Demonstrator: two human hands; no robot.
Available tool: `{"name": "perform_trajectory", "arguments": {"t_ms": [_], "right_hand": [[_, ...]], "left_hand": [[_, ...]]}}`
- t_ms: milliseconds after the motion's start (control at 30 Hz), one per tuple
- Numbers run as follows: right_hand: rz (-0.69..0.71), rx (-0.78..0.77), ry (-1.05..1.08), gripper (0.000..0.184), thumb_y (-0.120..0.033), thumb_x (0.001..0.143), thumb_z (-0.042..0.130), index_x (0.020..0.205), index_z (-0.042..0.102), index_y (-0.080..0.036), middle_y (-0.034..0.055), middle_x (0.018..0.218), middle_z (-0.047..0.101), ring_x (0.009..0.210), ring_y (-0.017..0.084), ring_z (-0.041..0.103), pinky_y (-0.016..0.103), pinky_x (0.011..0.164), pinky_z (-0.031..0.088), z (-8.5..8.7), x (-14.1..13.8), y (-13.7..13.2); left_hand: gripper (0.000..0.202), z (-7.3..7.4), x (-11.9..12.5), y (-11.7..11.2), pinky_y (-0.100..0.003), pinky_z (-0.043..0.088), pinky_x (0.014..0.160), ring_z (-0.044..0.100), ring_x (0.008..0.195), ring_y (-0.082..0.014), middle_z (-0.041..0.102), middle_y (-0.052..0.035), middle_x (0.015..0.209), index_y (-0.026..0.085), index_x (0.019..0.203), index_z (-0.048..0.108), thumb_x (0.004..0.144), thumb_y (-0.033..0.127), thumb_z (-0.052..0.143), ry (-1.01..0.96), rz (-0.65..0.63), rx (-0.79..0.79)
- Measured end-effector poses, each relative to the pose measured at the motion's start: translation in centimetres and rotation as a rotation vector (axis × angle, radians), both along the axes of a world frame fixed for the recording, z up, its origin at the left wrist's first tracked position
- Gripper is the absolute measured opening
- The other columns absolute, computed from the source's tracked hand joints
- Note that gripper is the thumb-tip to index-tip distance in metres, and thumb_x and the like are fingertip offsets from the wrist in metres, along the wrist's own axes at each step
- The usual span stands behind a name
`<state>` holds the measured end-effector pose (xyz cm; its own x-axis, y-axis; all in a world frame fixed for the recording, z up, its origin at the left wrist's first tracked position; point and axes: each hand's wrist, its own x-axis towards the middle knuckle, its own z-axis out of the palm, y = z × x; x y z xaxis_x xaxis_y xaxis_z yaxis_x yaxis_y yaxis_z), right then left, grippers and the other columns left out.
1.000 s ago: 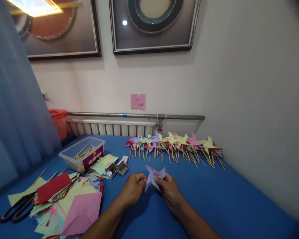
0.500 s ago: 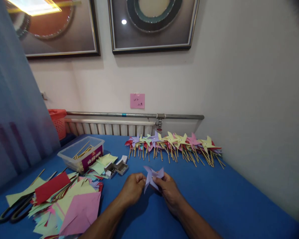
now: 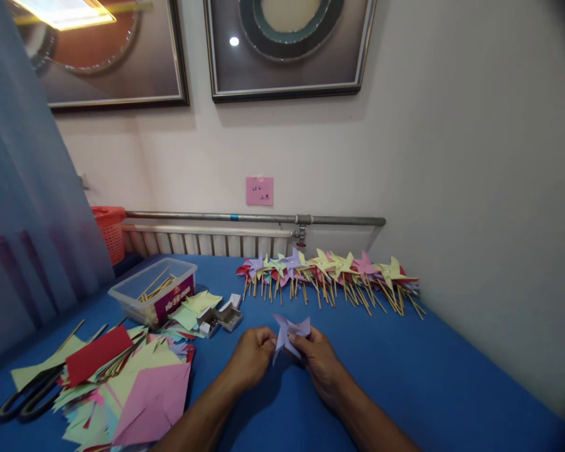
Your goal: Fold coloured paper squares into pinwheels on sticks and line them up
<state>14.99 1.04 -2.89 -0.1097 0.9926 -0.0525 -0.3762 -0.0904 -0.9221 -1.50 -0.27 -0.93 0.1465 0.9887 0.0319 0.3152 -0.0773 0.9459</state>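
Observation:
Both my hands meet over the blue table (image 3: pixel 452 376) around a folded lilac paper pinwheel head (image 3: pixel 288 331). My left hand (image 3: pixel 251 359) is curled with its fingertips pinched at the pinwheel's left side. My right hand (image 3: pixel 319 362) pinches the pinwheel's lower right part from behind. Its pointed blades stick up above my fingers. Whether a pin or stick is in it is hidden.
A long row of finished pinwheels on sticks (image 3: pixel 332 276) lies at the back by the radiator. At left are a clear box of sticks (image 3: pixel 155 289), small open pin boxes (image 3: pixel 220 319), a heap of coloured paper squares (image 3: pixel 132 389) and black scissors (image 3: pixel 26 395).
The view shifted slightly at first. My hands and the lilac pinwheel stay almost still, with only small finger movements.

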Motion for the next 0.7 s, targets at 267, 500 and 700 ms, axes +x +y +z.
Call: {"name": "perform_trajectory", "arguments": {"t_ms": [267,500,700], "right_hand": [[0.007,-0.044,0.035,0.031,-0.032,0.06,0.089,0.08,0.07,-0.018,-0.0007,0.073,0.068,0.067,0.014,0.06,0.028,0.069,0.051,1.0,-0.1,-0.5],[0.001,-0.055,0.064,0.03,-0.027,0.059,0.089,0.082,0.073,-0.018,-0.0001,0.075,0.071,0.067,0.014,0.062,0.027,0.069,0.052,1.3,-0.2,-0.6],[0.002,-0.072,0.071,0.029,-0.026,0.058,0.089,0.08,0.072,-0.018,-0.0011,0.073,0.069,0.066,0.014,0.061,0.027,0.071,0.051,1.5,-0.3,-0.7]], "left_hand": [[0.018,0.3,0.1,0.0,-0.023,0.027,0.052,0.037,0.052,-0.0102,0.045,0.0049,0.056,0.018,0.069,0.054,0.083,0.027,0.05,-0.04,-0.012,-0.034],[0.019,0.2,-0.1,0.0,-0.024,0.026,0.051,0.037,0.052,-0.011,0.044,0.0051,0.056,0.018,0.07,0.055,0.084,0.029,0.049,-0.013,-0.016,-0.036],[0.02,0.1,-0.1,0.0,-0.024,0.026,0.052,0.038,0.053,-0.0111,0.045,0.0048,0.055,0.018,0.069,0.056,0.085,0.029,0.049,0.004,-0.004,-0.026]]}}
